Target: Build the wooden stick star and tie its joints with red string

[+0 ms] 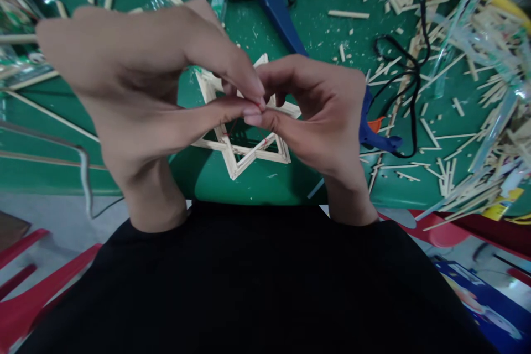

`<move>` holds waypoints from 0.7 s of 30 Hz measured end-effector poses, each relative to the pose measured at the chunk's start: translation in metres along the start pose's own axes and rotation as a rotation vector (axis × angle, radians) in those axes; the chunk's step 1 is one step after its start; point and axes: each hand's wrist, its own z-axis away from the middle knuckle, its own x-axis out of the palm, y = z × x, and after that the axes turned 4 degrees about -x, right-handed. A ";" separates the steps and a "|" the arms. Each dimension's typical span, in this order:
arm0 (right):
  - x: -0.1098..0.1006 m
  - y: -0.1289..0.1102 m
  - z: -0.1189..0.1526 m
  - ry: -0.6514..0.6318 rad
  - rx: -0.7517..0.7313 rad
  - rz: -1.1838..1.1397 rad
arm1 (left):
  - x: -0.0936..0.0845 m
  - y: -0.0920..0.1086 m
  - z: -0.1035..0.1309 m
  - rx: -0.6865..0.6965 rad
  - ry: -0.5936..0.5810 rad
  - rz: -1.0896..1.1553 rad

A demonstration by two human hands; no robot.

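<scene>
A star-shaped frame of pale wooden sticks (236, 166) lies on the green table, with red thread visible at some of its joints. Above it, the fingertips of both hands meet in a pinch. My left hand (149, 77) has thumb and forefinger closed on a thin red thread (260, 105). My right hand (319, 110) pinches at the same spot, its thumb tip touching the left thumb. Most of the thread is hidden by the fingers, and the hands cover the upper middle of the star.
A blue glue gun (274, 5) lies beyond the hands. Right of them are a black cord (415, 83), a blue tool with an orange part (375, 124) and heaped sticks (493, 88) with plastic wrappers. More sticks (50, 133) and a grey cable (85, 177) lie left.
</scene>
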 end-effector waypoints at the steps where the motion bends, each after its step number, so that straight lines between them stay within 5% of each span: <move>1: -0.001 0.001 -0.001 -0.008 -0.010 -0.006 | 0.001 -0.003 0.000 0.021 -0.012 0.004; 7: -0.002 0.008 -0.004 -0.054 0.018 0.038 | 0.005 -0.005 -0.003 0.175 0.050 0.013; 9: 0.000 0.008 -0.004 -0.028 -0.008 0.011 | 0.004 -0.003 -0.001 0.099 0.115 0.020; 12: 0.002 0.002 -0.004 0.041 -0.053 -0.017 | 0.003 -0.001 0.003 -0.075 0.038 0.105; 17: 0.001 -0.009 -0.004 0.024 0.063 0.073 | 0.005 -0.001 0.002 -0.074 -0.015 0.107; 21: 0.000 -0.013 -0.004 0.096 -0.038 -0.079 | 0.006 0.007 0.001 -0.139 -0.063 0.054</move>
